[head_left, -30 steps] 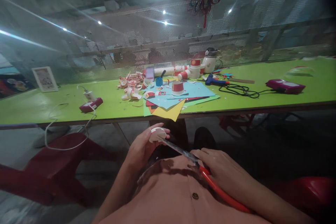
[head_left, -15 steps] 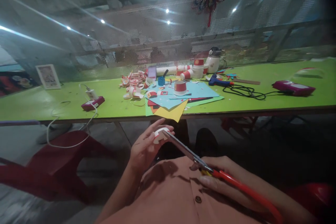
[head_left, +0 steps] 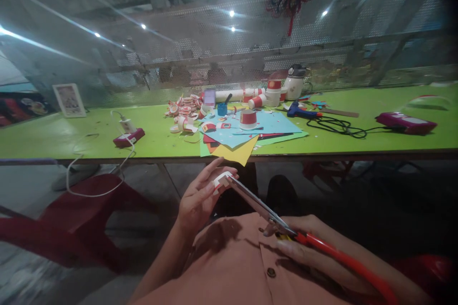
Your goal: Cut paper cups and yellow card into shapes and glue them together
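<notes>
Above my lap, my left hand (head_left: 200,195) pinches a small white and red piece of paper cup (head_left: 222,180) between thumb and fingers. My right hand (head_left: 304,243) is closed round the red handles of a pair of scissors (head_left: 265,212). The long blades run up and left, and their tips meet the cup piece. I wear an orange buttoned shirt (head_left: 239,267).
A long green table (head_left: 375,140) stands ahead, with sheets of coloured paper (head_left: 246,138), red and white paper cups (head_left: 248,119), cup scraps (head_left: 184,109), a blue glue gun (head_left: 300,112) with black cord and a white flask (head_left: 295,83). A red plastic chair (head_left: 82,209) is at my left.
The scissor blades rose and their tips reached the cup piece. My left hand turned the piece slightly, and my right hand slid back along the red handles.
</notes>
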`<state>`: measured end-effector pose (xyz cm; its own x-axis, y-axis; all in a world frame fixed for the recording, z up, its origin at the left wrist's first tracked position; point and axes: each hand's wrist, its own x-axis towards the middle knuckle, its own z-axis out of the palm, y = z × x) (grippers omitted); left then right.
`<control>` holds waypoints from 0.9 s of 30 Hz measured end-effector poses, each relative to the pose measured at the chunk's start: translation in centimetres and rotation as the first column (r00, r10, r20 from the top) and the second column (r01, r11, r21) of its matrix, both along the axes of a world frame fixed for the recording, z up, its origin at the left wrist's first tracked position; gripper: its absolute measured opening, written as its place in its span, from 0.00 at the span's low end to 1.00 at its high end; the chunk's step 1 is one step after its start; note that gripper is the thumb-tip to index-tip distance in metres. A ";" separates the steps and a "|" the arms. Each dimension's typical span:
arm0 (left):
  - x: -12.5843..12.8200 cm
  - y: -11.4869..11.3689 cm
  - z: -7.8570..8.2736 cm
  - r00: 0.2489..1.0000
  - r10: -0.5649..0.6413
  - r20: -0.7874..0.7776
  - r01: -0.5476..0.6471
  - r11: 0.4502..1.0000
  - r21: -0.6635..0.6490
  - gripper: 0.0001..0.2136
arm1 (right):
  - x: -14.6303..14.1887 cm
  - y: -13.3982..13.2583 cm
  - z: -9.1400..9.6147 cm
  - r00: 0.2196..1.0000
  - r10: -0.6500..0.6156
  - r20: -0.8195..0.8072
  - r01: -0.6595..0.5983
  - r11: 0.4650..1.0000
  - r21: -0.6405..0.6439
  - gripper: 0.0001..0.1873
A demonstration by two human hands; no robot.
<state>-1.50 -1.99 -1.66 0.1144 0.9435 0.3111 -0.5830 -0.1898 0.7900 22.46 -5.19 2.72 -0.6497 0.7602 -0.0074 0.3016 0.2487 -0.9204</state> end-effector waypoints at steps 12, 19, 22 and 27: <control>-0.1 0.0 -0.2 1.000 -0.004 -0.018 0.004 0.999 0.031 0.23 | 0.4 -0.9 -0.5 0.984 -0.173 0.037 0.168 0.979 0.115 0.15; -0.3 0.1 -0.5 1.000 -0.022 -0.010 0.022 1.000 0.016 0.25 | 0.1 -0.6 -0.4 0.991 -0.130 0.044 0.128 0.991 0.046 0.16; -0.4 0.1 -0.5 0.999 -0.030 -0.014 0.030 0.999 0.028 0.25 | 0.0 -0.4 -0.6 0.994 -0.101 0.028 0.101 0.995 0.013 0.16; -0.5 -0.1 -0.1 0.999 -0.021 -0.050 0.023 0.999 0.039 0.28 | -0.1 0.2 -0.6 0.998 0.028 0.049 -0.027 0.999 -0.033 0.16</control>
